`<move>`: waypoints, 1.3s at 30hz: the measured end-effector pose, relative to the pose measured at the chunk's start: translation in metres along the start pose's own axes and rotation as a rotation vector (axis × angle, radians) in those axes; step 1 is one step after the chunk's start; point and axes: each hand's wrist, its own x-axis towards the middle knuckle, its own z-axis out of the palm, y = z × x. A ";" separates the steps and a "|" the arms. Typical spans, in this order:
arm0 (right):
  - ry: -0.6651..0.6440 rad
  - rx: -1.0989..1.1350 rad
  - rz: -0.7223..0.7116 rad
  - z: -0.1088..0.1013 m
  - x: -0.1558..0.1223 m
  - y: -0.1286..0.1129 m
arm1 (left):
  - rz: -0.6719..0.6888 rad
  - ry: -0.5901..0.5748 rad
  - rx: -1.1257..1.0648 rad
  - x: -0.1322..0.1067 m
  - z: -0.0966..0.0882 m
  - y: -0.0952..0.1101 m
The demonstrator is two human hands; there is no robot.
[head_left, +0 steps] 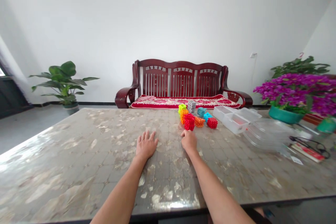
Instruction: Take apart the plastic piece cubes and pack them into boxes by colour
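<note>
My left hand (147, 144) lies flat on the table (105, 168), palm down, fingers a little apart, with nothing under it that I can see. My right hand (189, 141) rests on the table with its fingers curled in, right at the near side of a bumpy red block (189, 122). What the curled fingers hold, if anything, is hidden. Beyond and around the red block stand yellow-green (182, 108), orange (183, 115), grey (191, 106), teal (201, 112) and light blue (207, 117) bumpy blocks. Another red block (212, 123) sits at the right of the group.
Clear plastic boxes (233, 122) and lids (265, 134) lie to the right. Further right are a red booklet (308, 152), a black cable (315, 143) and purple flowers (299, 91) in a green pot (286, 114). A wooden bench (182, 77) stands behind the table.
</note>
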 end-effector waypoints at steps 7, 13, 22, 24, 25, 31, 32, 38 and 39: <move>-0.026 -0.106 -0.047 -0.005 -0.005 -0.006 | -0.033 -0.017 0.026 -0.028 -0.010 -0.001; -0.027 -0.151 -0.086 -0.009 -0.008 -0.010 | -0.042 -0.008 0.029 -0.037 -0.016 0.000; -0.008 -0.173 -0.119 -0.004 -0.005 -0.008 | -0.043 0.019 0.021 -0.034 -0.015 0.000; -0.008 -0.176 -0.119 -0.003 -0.004 -0.007 | -0.043 0.022 0.022 -0.033 -0.014 0.000; -0.009 -0.177 -0.118 -0.002 -0.003 -0.006 | -0.040 0.023 0.023 -0.033 -0.013 0.000; -0.018 -0.184 -0.105 -0.002 -0.002 -0.007 | -0.030 0.018 0.033 -0.031 -0.008 -0.001; -0.021 -0.185 -0.103 -0.002 -0.002 -0.007 | -0.032 0.015 0.035 -0.031 -0.007 -0.002; -0.030 -0.195 -0.098 -0.004 -0.002 -0.009 | -0.047 -0.036 0.036 -0.024 -0.004 -0.003; -0.033 -0.196 -0.098 -0.004 -0.003 -0.009 | -0.049 -0.049 0.035 -0.022 -0.004 -0.003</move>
